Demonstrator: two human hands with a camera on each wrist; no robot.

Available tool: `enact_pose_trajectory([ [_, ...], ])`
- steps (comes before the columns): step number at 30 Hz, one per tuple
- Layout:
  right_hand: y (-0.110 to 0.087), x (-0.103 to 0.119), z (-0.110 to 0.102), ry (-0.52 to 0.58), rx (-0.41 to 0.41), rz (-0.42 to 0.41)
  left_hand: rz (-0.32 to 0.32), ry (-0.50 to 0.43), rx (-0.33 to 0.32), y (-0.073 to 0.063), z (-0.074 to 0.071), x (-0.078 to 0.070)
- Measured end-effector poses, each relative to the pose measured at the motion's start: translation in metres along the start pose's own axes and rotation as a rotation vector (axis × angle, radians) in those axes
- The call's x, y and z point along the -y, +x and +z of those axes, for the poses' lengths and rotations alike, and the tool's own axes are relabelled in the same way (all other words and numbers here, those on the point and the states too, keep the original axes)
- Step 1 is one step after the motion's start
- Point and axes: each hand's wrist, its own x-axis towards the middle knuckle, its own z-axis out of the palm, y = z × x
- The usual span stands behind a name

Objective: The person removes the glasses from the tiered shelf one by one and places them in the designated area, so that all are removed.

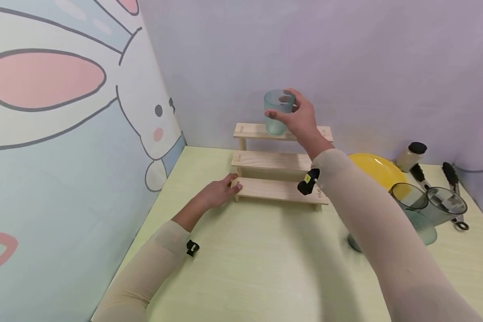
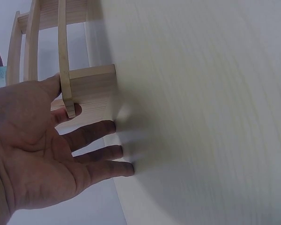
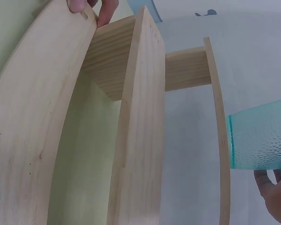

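Observation:
A three-step wooden rack stands against the back wall. My left hand pinches the left end of its lowest step, thumb on top and index finger underneath; in the left wrist view the other fingers of this hand stretch out near the tabletop. Over the top step, my right hand holds a teal tumbler upright by its sides, between thumb and fingers. The right wrist view shows the textured tumbler with its base right at the top step, left of centre.
On the right, partly behind my right sleeve, are a yellow plate, a dark-rimmed glass beside others, a black-lidded jar and black-handled utensils. A wall with a rabbit drawing borders the table's left side.

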Motion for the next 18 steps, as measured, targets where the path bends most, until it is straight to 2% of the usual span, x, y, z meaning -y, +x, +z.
enact_pose_trajectory([
  [10, -0.011, -0.001, -0.019, 0.031, 0.032, -0.002, 0.002, 0.008, 0.007, 0.000, 0.000, 0.000],
  [18, -0.019, -0.004, -0.042, 0.051, 0.048, -0.037, 0.003, -0.002, 0.002, -0.004, -0.001, 0.000],
])
